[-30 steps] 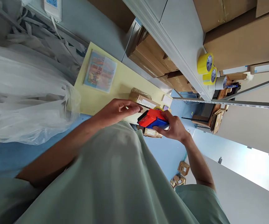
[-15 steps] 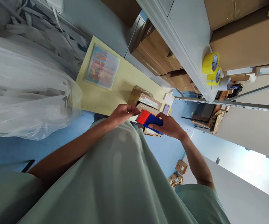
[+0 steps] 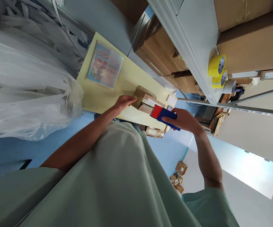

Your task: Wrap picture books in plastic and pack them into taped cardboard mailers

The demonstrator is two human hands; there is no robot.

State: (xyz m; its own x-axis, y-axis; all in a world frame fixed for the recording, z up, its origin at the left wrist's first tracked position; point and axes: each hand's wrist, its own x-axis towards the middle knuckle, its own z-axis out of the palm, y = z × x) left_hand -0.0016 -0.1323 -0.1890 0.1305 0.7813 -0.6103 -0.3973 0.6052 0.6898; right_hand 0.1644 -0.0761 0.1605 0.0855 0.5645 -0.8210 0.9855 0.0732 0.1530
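Note:
My right hand (image 3: 183, 120) is wrapped round a flat, block-shaped tool (image 3: 168, 116), blue along the grip with a red end and a dark edge at its tip. That red end points left, over the cardboard packages. My left hand (image 3: 125, 102) is held over the yellow table (image 3: 98, 100), fingertips pressed together; whatever may be between them is too small to make out. Just right of those fingertips lies a taped cardboard box (image 3: 139, 93). Against it is a second cardboard package (image 3: 150, 102) with a white label, partly behind the tool.
A picture sheet in a clear sleeve (image 3: 105, 65) lies on the table. Large plastic bags (image 3: 32, 85) bulge at the left. On the shelf (image 3: 198, 44) stand yellow tape rolls (image 3: 216, 65). Below the table's edge is another taped box (image 3: 154, 131). A phone (image 3: 169, 108) lies by the packages.
My hands have moved apart. The right one has carried the red and blue tool to the right, and the left has shifted up and slightly left, away from its red end.

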